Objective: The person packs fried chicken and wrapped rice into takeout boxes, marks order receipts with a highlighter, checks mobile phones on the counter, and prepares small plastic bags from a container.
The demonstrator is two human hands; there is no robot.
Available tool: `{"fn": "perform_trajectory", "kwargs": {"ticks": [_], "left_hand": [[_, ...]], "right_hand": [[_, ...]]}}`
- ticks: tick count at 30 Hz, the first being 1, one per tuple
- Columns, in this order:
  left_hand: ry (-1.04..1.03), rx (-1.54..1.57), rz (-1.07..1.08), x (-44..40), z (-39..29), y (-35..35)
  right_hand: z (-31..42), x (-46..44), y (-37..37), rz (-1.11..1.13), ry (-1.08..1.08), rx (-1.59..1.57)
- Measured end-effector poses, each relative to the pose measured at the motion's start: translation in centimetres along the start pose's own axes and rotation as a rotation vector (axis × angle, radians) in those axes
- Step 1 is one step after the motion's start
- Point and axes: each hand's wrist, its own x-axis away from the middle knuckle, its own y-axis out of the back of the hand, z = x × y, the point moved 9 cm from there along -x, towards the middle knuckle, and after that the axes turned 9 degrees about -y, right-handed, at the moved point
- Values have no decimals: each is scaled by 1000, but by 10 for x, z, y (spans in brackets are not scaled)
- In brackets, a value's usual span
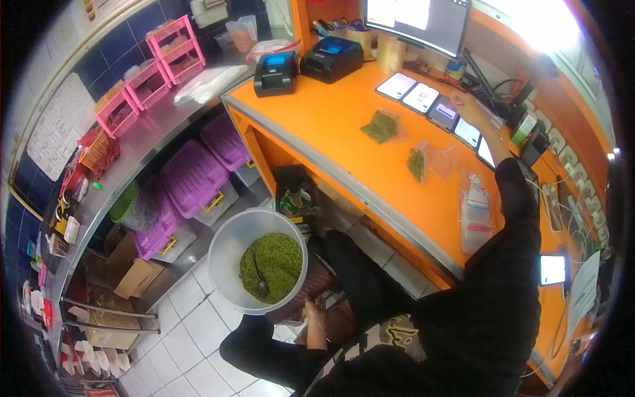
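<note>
My right hand reaches across the orange desk, over a row of lit phones, nearest to the phone with the dark blue screen; its fingers are too small to make out. My left hand hangs low beside a round bucket of chopped green herb with a dark spoon in it. Whether that hand holds anything is unclear. Two clear bags of green herb lie on the desk, with a stack of empty-looking bags nearer me.
Two black printers and a monitor stand at the desk's back. Purple-lidded bins sit under the steel counter, which bears pink racks. Another phone and cables lie at the right.
</note>
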Motion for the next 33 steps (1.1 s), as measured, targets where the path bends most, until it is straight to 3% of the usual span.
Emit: {"fn": "perform_trajectory", "kwargs": {"ticks": [1, 2, 4, 7, 8, 10, 16, 17, 18, 19, 21, 24, 25, 27, 29, 31, 33], "left_hand": [[1, -4, -4, -13, 5, 10], [-305, -399, 274, -19, -16, -2], [-605, -795, 559, -13, -21, -20], [-433, -891, 415, -4, -20, -19], [-251, -545, 290, -9, -13, -12], [-69, -186, 169, -11, 2, -9], [126, 210, 193, -11, 30, -16], [237, 200, 185, 1, 40, -20], [348, 189, 176, 14, 49, -24], [351, 194, 172, 21, 52, -25], [327, 109, 338, 36, 56, -39], [363, 69, 397, 43, 65, -49], [367, 73, 401, 49, 64, -54], [226, -112, 523, 66, 52, -66], [226, -79, 483, 66, 56, -68], [229, -48, 431, 67, 58, -64], [181, -40, 520, 74, 49, -70]], "right_hand": [[-5, 3, 1, -3, -38, 40], [-13, 7, 2, -7, -77, 82], [-30, 6, -5, -11, -77, 152], [-30, 9, -4, -10, -98, 165], [-25, 12, -4, -6, -120, 108], [-30, 11, -7, -15, -68, 66], [-23, 9, -7, -76, -3, 142], [-13, 13, -6, -63, -47, 83], [12, 20, -9, -51, -61, 237], [34, 27, -9, -46, -58, 240], [88, 50, -37, 247, 186, 156], [117, 84, -54, 321, 231, 128], [113, 90, -62, 319, 301, 254], [125, 95, -63, 315, 378, 390], [105, 92, -69, 565, -203, 292], [87, 85, -73, 541, -165, 225], [88, 86, -76, 525, -131, 149]]}}
